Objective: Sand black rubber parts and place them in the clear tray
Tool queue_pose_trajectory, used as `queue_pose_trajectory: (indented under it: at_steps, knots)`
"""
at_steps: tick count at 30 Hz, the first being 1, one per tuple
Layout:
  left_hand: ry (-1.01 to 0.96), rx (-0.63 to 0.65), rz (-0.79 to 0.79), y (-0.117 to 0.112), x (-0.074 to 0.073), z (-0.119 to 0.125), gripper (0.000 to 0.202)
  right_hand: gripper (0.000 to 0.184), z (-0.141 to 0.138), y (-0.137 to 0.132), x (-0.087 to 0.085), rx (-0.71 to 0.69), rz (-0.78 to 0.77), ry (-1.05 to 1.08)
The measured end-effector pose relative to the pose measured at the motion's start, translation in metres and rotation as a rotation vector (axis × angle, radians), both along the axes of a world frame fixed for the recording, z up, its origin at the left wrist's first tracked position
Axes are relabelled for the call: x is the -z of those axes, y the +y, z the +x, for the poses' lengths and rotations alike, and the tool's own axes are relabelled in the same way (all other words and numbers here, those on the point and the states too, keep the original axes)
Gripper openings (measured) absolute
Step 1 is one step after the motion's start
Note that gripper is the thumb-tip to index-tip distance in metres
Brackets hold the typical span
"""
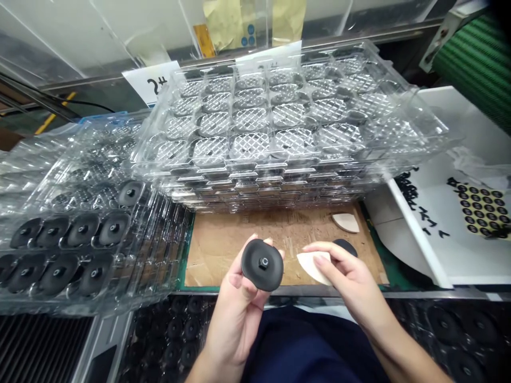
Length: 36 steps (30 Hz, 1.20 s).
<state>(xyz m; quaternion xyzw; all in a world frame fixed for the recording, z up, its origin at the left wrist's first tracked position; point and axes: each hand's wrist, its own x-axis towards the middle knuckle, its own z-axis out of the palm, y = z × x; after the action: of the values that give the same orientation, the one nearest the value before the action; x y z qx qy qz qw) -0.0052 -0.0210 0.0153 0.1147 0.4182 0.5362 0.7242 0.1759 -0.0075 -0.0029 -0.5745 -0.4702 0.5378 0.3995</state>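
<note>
My left hand (239, 303) grips a round black cap-like part (252, 270), its hollow side with a central post turned up toward me. To its right, my right hand (345, 271) pinches a white leaf-shaped pad (313, 266) between thumb and fingers. The pad and the black part are apart, both held above the front of a brown cardboard sheet (223, 239). Another pale pad (346, 223) lies on the cardboard beyond my right hand. Partly hidden behind that hand is a second black part (345, 246).
Stacked clear plastic trays (255, 146) stand behind the cardboard. At left, more trays hold several black parts (59, 274). On the right, a white bin (435, 255) contains small black pieces and a sheet of round stickers (485, 207). A green roller (475, 58) is at upper right.
</note>
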Motion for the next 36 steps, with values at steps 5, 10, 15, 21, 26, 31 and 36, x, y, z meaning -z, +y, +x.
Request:
queue_pose_trajectory:
  at_steps: [5,10,15,21,26,31,36]
  knots:
    - [0.013,0.02,-0.014,-0.003,-0.003,0.01,0.061,0.017,-0.02,0.008,-0.039,-0.026,0.306,-0.055]
    - [0.052,0.028,-0.104,-0.006,-0.002,0.009,0.047,0.019,-0.036,0.015,-0.063,-0.455,0.476,-0.138]
    - [0.019,0.062,-0.105,-0.006,-0.002,0.013,0.046,0.02,-0.041,0.021,-0.061,-0.362,0.521,-0.218]
    - [-0.039,0.097,-0.145,-0.006,-0.009,0.01,0.046,0.019,-0.021,0.01,-0.066,-0.588,0.364,-0.113]
    - [-0.125,0.104,-0.099,-0.005,-0.007,0.009,0.047,0.02,-0.004,0.007,-0.071,-0.484,0.336,-0.35]
    - [-0.113,0.113,-0.129,-0.007,-0.009,0.007,0.054,0.025,-0.012,0.024,-0.06,-0.451,0.784,-0.44]
    - [-0.131,0.279,-0.112,0.0,-0.019,0.011,0.026,0.023,-0.015,0.034,-0.056,-0.569,0.759,-0.374]
